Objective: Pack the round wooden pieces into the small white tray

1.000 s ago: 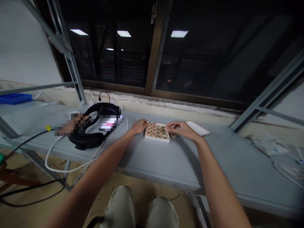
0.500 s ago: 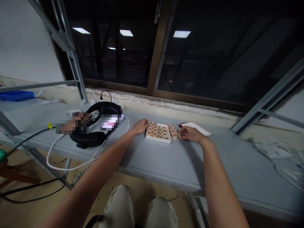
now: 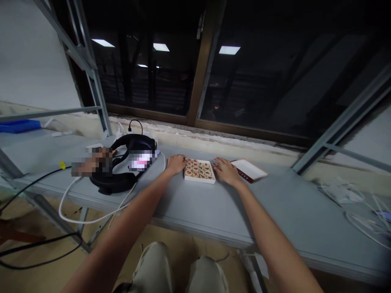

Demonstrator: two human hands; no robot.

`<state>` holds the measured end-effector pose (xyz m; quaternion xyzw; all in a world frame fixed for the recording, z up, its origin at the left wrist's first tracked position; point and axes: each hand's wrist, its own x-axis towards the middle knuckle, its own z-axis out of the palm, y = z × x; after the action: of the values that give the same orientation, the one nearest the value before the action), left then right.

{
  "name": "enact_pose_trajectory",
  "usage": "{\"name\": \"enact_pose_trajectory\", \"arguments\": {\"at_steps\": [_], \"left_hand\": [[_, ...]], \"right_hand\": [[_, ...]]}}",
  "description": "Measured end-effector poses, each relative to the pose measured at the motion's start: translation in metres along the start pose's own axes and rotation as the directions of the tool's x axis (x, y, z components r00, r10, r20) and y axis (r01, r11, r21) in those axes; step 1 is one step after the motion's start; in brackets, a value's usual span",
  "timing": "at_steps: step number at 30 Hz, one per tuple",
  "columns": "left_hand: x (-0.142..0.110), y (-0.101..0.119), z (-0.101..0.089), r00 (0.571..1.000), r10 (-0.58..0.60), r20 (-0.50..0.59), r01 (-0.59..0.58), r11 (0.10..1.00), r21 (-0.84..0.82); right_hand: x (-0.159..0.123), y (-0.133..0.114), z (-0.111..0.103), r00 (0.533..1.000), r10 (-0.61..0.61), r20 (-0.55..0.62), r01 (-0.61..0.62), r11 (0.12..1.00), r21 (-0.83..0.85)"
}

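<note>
A white open box [image 3: 200,179] of xiangqi pieces [image 3: 200,169] sits on the grey table; the round wooden discs carry red and dark characters. My left hand [image 3: 176,164] rests at the box's left side, its fingertips touching near the far left corner. Just right of the box, my right hand [image 3: 226,171] lies palm down with its fingers spread. Whether loose pieces are under that hand is hidden. Right of it lies the box lid [image 3: 252,170], white inside with a dark red side.
A black headset [image 3: 116,183] with white and black cables stands at the left, beside a lit screen [image 3: 142,160] and a blurred-out patch. A blue tray [image 3: 20,126] is far left. Cables and plastic [image 3: 345,193] lie at the right. Metal shelf posts [image 3: 342,126] frame both sides.
My right hand has moved left, closer to the box, and its fingers have spread over where loose pieces lay. More of the lid shows. My left hand stays by the box.
</note>
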<state>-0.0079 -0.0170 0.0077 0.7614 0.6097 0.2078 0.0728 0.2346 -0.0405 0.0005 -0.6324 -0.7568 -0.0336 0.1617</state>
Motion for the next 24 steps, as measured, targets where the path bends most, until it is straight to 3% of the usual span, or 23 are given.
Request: {"name": "enact_pose_trajectory", "arguments": {"at_steps": [4,10,17,21,24], "left_hand": [[-0.003,-0.001,-0.004,1.0,-0.022,-0.011,0.022,0.999,0.048],[0.001,-0.003,0.003,1.0,-0.001,0.013,0.002,1.0,-0.027],[0.003,-0.002,0.011,0.997,0.065,0.029,-0.06,0.989,-0.138],[0.004,-0.001,0.014,0.995,0.097,0.026,-0.091,0.981,-0.17],[0.005,0.001,0.016,0.988,0.152,0.039,-0.139,0.965,-0.223]], "right_hand": [[0.008,-0.004,0.022,0.994,-0.006,0.111,0.004,1.0,0.017],[0.013,0.03,0.032,0.981,-0.159,0.115,0.146,0.983,0.115],[0.002,0.068,0.022,0.996,-0.023,0.087,0.017,0.997,0.073],[-0.003,0.05,0.007,0.998,0.044,0.054,-0.044,0.999,-0.005],[-0.004,0.017,-0.003,0.995,-0.099,-0.003,0.099,0.994,0.041]]}}
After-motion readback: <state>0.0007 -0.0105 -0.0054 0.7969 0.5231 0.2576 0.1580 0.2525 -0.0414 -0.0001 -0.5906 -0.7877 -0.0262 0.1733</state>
